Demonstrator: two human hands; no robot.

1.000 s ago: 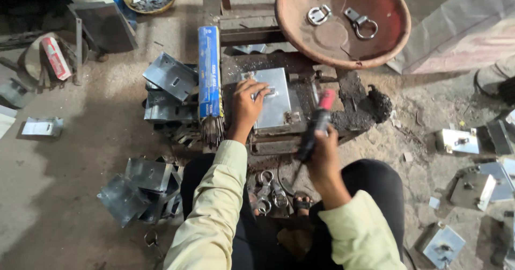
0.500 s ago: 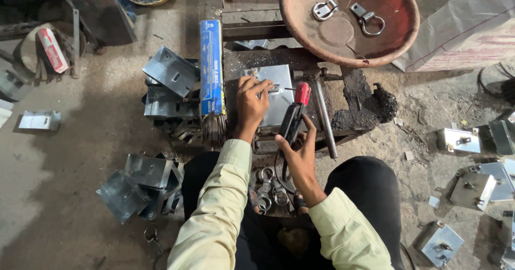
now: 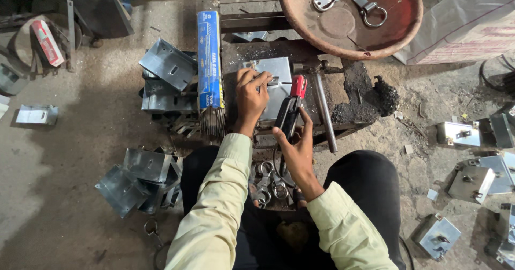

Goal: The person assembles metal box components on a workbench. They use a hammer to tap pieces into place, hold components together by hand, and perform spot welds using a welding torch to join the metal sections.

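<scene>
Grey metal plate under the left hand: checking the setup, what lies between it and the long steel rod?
Head view: the red-tipped black electrode holder, held by the right hand.

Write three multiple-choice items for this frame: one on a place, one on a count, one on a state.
1. Where does the blue box of welding rods lie?
A. left of the grey metal plate
B. inside the round pan
C. on the person's lap

2. How many ring fittings lie in the rusty round pan?
A. none
B. two
C. five

3. What is the right hand doing?
A. resting empty
B. gripping the red-tipped electrode holder
C. lifting the pan

Answers: 1 A, the box lies just left of the grey metal plate that the left hand presses. 2 B, two ring fittings show. 3 B, its fingers wrap the red-tipped electrode holder.
</scene>
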